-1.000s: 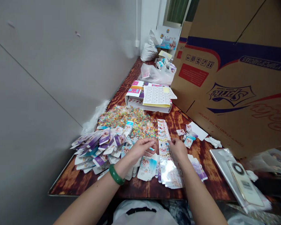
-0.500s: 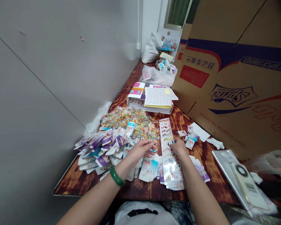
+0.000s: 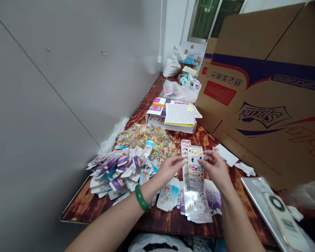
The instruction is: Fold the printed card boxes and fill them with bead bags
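Observation:
My right hand (image 3: 212, 166) pinches the upper right edge of a nail sticker strip (image 3: 196, 175), whose far end is raised off the strips beneath. Printed rows of small coloured designs run along it, and its near part is glossy with glare. Just left of that strip is my left hand (image 3: 170, 169), fingers stretched out and holding nothing that I can see; a green bangle (image 3: 142, 198) circles the wrist. Under the raised strip lies another sticker strip (image 3: 185, 148). Small blue-and-white cartons (image 3: 169, 196) lie below my left hand, and purple ones (image 3: 214, 197) below my right.
A heap of small printed cartons (image 3: 123, 168) covers the left side, with candy-coloured small packets (image 3: 152, 136) behind it. Farther back stands a box (image 3: 170, 124) with printed sheets (image 3: 180, 113) on top. A large cardboard carton (image 3: 265, 91) lines the right; a phone (image 3: 283, 220) lies near it.
My right hand has lifted the far end of the top sticker strip, folding it nearer. My left hand has come closer to the strip's left edge. The camera view has shifted slightly.

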